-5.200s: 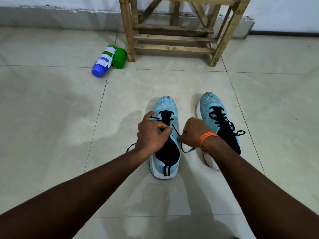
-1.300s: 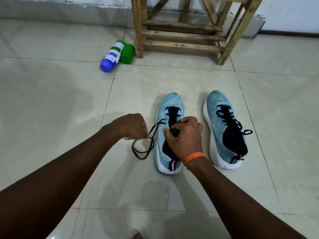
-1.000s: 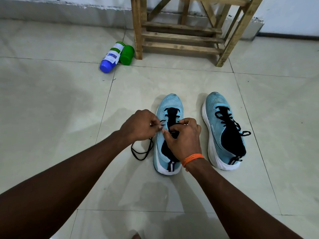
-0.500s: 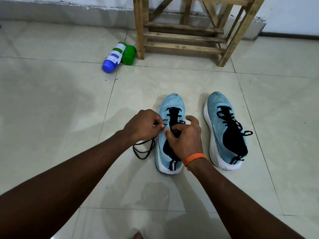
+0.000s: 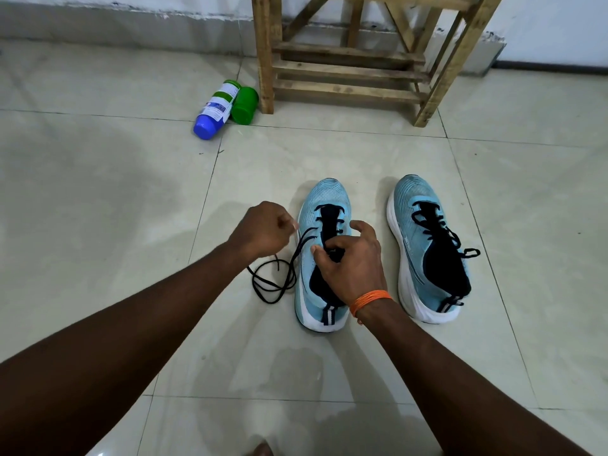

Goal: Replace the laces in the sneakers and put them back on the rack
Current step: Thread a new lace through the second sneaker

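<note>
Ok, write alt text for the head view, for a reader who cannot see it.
A person's left hand pinches a black lace threaded into a light blue sneaker on a tiled floor, while the right hand grips that sneaker's throat. A second sneaker, laced, stands to its right; a wooden rack and a lying bottle are beyond.

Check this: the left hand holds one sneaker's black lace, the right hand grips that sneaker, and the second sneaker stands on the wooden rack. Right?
Wrong in one point: the head view shows the second sneaker on the floor before the wooden rack, not on it. The left hand holds the black lace; the right hand grips the first sneaker.
</note>
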